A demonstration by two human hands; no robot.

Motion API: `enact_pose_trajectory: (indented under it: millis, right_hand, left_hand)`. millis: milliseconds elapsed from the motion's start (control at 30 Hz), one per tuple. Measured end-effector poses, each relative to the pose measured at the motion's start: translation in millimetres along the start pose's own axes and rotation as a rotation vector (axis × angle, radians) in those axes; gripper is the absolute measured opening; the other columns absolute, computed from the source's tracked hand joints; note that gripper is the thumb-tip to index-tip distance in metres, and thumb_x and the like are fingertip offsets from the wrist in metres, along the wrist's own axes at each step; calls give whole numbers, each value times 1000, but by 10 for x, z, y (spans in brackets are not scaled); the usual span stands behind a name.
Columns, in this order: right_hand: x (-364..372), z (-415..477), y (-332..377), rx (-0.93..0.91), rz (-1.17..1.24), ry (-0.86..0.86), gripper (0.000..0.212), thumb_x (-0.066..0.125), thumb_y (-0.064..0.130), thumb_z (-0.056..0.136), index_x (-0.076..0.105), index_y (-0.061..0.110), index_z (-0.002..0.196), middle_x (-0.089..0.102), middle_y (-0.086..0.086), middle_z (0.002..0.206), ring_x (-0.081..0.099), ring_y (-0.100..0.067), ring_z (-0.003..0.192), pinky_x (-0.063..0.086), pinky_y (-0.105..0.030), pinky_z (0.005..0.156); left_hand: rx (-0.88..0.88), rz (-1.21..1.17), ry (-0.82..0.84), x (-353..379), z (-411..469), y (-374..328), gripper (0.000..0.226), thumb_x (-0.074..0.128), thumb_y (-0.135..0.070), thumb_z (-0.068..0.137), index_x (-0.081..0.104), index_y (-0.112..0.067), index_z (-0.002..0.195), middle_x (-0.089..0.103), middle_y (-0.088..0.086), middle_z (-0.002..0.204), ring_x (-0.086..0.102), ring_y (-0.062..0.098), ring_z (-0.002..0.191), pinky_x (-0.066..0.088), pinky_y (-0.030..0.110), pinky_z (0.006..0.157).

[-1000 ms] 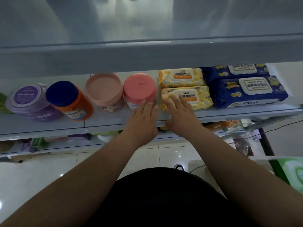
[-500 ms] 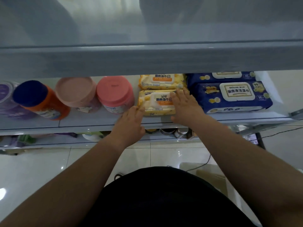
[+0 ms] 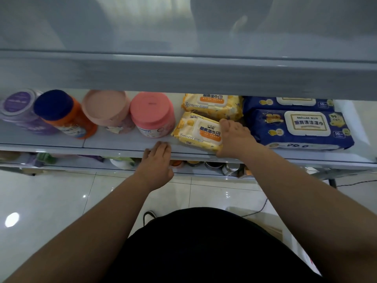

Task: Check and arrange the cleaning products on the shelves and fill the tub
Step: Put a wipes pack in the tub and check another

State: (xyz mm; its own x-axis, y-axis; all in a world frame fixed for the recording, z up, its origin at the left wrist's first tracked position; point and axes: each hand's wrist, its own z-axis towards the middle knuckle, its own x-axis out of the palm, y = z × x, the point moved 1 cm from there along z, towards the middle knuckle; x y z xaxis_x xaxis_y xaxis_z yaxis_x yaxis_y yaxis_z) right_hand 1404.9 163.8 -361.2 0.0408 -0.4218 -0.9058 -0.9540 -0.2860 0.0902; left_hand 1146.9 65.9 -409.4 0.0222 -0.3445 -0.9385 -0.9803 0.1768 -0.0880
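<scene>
The left hand (image 3: 157,160) rests loosely bent on the shelf (image 3: 114,142) lip, holding nothing. The right hand (image 3: 234,137) grips the right end of the front yellow wipes pack (image 3: 195,131), which lies skewed. Squaring it likely means swinging that end toward 12 o'clock, flush with the rear yellow pack (image 3: 212,103). A blue wipes pack (image 3: 302,127) crowds 3 o'clock, a pink-lidded jar (image 3: 151,111) 9 o'clock.

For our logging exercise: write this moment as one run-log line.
right hand: holds front yellow wipes pack | left hand: rests on shelf edge
</scene>
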Motion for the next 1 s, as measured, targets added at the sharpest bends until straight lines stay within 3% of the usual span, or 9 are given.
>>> enact_pose_trajectory:
  millis: [167, 267, 333, 467, 600, 700, 800, 867, 1000]
  right_hand:
    - [70, -87, 89, 33, 127, -44, 91, 80, 53, 75, 28, 20, 142, 42, -8, 136, 43, -29, 124, 40, -48, 105]
    - [161, -257, 151, 19, 213, -112, 90, 81, 49, 75, 31, 21, 143, 45, -5, 136, 44, -26, 124, 39, -45, 104]
    - [234, -416, 214, -23, 264, -213, 89, 84, 48, 72, 36, 20, 142, 50, -3, 134, 48, -24, 120, 41, -43, 101]
    - [268, -716, 406, -149, 290, -401, 86, 88, 42, 66, 47, 15, 137, 58, -6, 125, 55, -30, 116, 37, -40, 99]
    - [283, -877, 638, -169, 201, -618, 84, 74, 56, 67, 46, 24, 139, 56, -4, 133, 46, -34, 134, 30, -62, 114]
    - [351, -948, 760, -92, 288, -585, 96, 87, 50, 65, 40, 33, 146, 37, -8, 154, 21, -41, 151, 24, -68, 118]
    - [330, -1091, 882, -30, 515, -449, 113, 93, 52, 60, 31, 39, 153, 12, -2, 166, 7, -30, 156, 26, -56, 120]
    - [297, -1214, 978, 71, 794, -390, 118, 90, 61, 58, 25, 41, 155, 13, 4, 166, 17, -16, 153, 30, -40, 118]
    - [355, -1391, 1172, 361, 1686, -394, 55, 66, 34, 94, 45, 39, 144, 49, 1, 146, 66, -23, 116, 60, -50, 89]
  left_hand:
    - [5, -235, -49, -6, 16, 95, 63, 54, -18, 96, 34, -1, 153, 31, 13, 160, 25, 29, 150, 19, 46, 121]
    - [-135, -671, -130, -223, -42, 137, 32, 47, -13, 104, 58, -6, 133, 55, 13, 135, 49, 26, 126, 35, 33, 105]
    - [-266, -959, -119, -386, -112, 162, 23, 42, -29, 108, 61, -19, 117, 62, 5, 119, 56, 20, 110, 42, 30, 93]
    - [-322, -1673, 171, -566, -177, 200, 32, 57, -48, 99, 62, -22, 117, 72, 9, 118, 74, 23, 97, 61, 46, 81]
    - [-209, -1780, 248, -647, -189, 238, 50, 77, -31, 86, 59, -18, 131, 72, 10, 124, 73, 30, 104, 64, 43, 71]
    - [-216, -1803, 179, -654, -234, 312, 52, 77, -22, 83, 58, -16, 131, 71, 12, 124, 74, 29, 100, 63, 40, 66]
    - [-185, -1809, 206, -640, -302, 414, 56, 78, -24, 81, 58, -17, 133, 71, 11, 126, 73, 32, 104, 63, 45, 69]
    - [-170, -1824, 228, -669, -349, 468, 45, 66, -21, 91, 56, -14, 135, 71, 12, 125, 74, 32, 96, 60, 37, 55]
    - [-210, -1802, 353, -718, -429, 572, 25, 51, -21, 105, 59, -15, 127, 74, 13, 115, 75, 24, 78, 58, 35, 50]
